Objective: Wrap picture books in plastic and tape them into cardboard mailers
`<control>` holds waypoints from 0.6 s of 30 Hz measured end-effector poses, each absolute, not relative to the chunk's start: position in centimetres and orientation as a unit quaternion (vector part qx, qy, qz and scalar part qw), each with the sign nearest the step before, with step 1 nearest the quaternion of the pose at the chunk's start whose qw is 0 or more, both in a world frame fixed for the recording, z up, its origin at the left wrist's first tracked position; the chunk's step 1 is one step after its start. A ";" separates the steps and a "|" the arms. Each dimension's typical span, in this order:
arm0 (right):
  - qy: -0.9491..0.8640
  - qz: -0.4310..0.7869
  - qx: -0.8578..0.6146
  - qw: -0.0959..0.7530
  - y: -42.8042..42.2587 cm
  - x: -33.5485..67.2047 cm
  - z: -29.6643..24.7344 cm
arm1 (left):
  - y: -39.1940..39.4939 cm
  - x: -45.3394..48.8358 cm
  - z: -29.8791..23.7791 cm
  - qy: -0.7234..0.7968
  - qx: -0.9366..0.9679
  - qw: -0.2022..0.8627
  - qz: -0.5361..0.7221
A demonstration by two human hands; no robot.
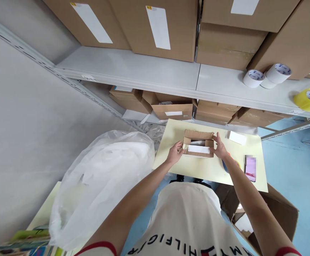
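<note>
A small brown cardboard box [197, 134] sits on the pale yellow table, with its top flaps raised. Its front wall carries a white label [198, 149], and something greyish-white shows inside. My left hand [174, 153] grips the box's left side, fingers behind and thumb toward the front. On the opposite side, my right hand [219, 147] clasps the right wall and flap between thumb and fingers. Partly hidden under my right forearm lies a blue and yellow round object [225, 166], possibly a tape roll.
On the table [197, 170] are a white label stack [237, 137] and a phone [250, 168]. A large plastic bag [104, 177] bulges at left. Shelves [155, 74] with cartons and tape rolls [253, 78] stand ahead. An open carton [280, 209] is below right.
</note>
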State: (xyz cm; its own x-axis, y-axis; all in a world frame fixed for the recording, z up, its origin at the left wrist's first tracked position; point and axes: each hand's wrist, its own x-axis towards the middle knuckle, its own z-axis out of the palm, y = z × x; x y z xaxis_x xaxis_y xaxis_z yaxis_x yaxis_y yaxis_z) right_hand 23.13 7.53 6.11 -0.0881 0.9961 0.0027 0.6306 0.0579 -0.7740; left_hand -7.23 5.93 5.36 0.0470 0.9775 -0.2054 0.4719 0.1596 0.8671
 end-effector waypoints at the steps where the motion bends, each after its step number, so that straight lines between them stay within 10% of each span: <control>1: -0.671 0.316 -0.605 0.289 7.7 23.2 6.3 | 5.9 -7.2 5.2 0.624 0.578 0.436 0.294; 18: -0.727 0.132 -0.645 0.197 1.5 21.5 6.7 | 5.1 -3.8 8.6 0.444 0.886 0.127 0.035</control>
State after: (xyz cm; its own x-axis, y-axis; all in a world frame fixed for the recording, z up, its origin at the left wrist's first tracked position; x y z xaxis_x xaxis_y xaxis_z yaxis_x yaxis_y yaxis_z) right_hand 21.48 1.51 6.69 -0.0915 0.9890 0.1166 0.8854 0.1344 -0.4450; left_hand -3.79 5.13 8.64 0.6037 0.7956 -0.0507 0.7779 -0.5740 0.2559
